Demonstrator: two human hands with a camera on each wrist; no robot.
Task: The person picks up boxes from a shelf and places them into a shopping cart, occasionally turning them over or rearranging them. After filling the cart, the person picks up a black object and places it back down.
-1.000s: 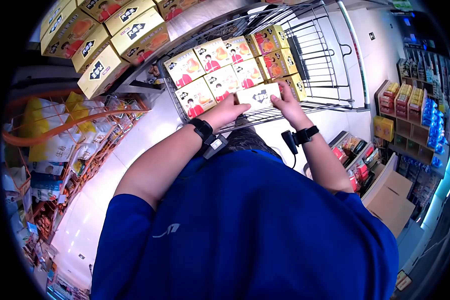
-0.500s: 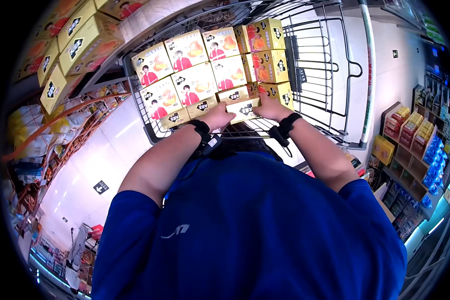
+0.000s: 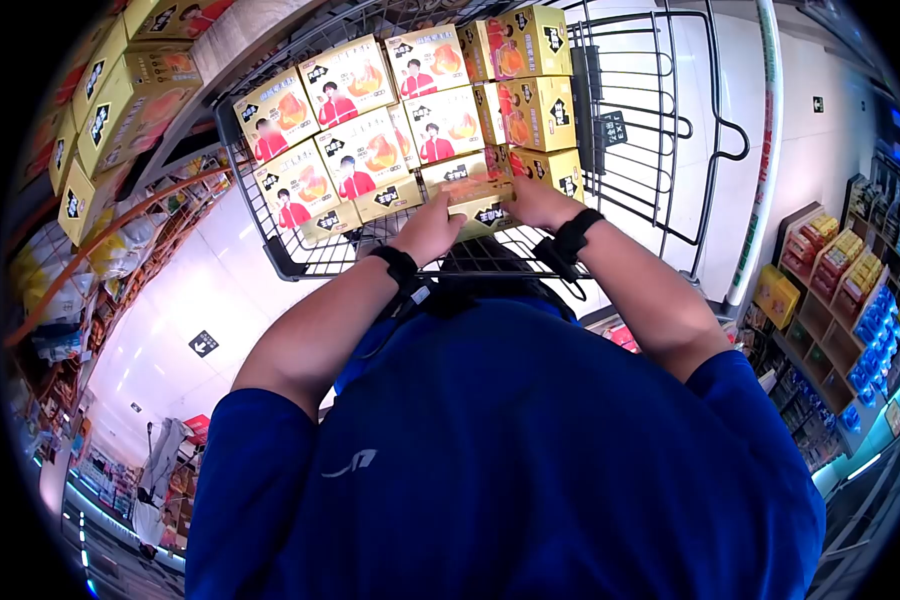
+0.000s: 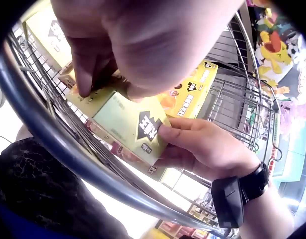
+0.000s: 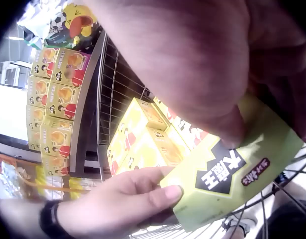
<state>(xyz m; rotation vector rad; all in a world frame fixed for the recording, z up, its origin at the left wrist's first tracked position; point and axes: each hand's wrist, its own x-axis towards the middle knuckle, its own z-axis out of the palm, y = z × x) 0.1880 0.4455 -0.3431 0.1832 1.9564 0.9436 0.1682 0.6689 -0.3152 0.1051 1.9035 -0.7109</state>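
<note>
Both hands hold one yellow carton with a black diamond logo, at the near side of a wire shopping cart. My left hand grips the carton's left end, with its thumb along the near face. At the other end, my right hand grips it, thumb on the logo side in the left wrist view. Just beyond the held carton, rows of matching cartons fill the left and middle of the cart, mostly with their printed faces up. More matching cartons stand in a column on the right.
A stack of similar cartons stands on a shelf at the upper left. An orange-rimmed wire bin with bagged goods is on the left. Shelves of packaged goods stand to the right. The cart's near rail runs close to the person's legs.
Both hands have lowered the carton into the cart's near side, and it now sits among the front cartons. In the head view the cart has shifted left and appears larger.
</note>
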